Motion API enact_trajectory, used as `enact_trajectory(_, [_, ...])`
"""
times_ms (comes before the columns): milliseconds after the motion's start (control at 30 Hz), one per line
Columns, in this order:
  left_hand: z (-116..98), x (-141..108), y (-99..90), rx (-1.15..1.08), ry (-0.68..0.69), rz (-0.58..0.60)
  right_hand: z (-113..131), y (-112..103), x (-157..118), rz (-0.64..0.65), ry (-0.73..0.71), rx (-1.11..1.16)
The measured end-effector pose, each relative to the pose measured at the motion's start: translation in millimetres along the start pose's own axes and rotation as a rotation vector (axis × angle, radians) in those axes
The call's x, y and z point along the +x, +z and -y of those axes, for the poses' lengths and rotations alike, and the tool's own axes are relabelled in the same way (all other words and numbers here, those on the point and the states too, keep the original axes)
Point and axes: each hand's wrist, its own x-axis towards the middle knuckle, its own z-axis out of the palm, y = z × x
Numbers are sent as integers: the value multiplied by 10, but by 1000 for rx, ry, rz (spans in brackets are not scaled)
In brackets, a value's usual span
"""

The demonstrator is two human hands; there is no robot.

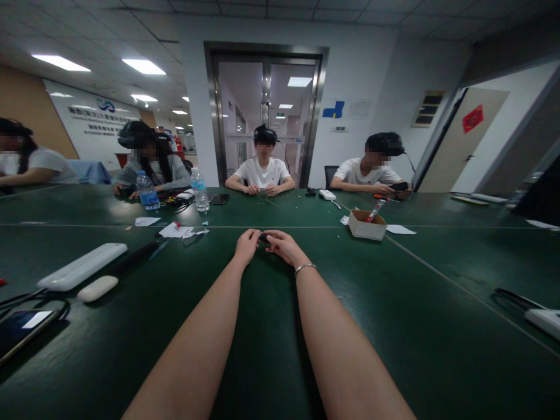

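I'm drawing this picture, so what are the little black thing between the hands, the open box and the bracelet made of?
The little black thing: maybe plastic, but it's too small and partly hidden to tell.
The open box: probably cardboard, with dull, pale sides and a brown inside.
The bracelet: likely metal, because it looks silvery and shiny.

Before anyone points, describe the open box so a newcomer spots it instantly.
On the green table, look right, beyond the wearer's right hand. The open box stands beside white paper; unlike that flat sheet, it has walls and a slim object poking out.
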Motion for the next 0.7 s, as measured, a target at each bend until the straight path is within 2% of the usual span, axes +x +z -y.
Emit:
enact_trajectory(200, [-83, -62, 8, -34, 3, 40, -7, -4, 7, 2, -1, 18])
enact_trajectory(367, [-69, -63, 6, 38, 55, 19, -1, 5, -3, -11, 3, 23])
enact_trajectory(700, [-91, -77, 6, 16, 60, 18, -5, 1, 6, -10, 4, 18])
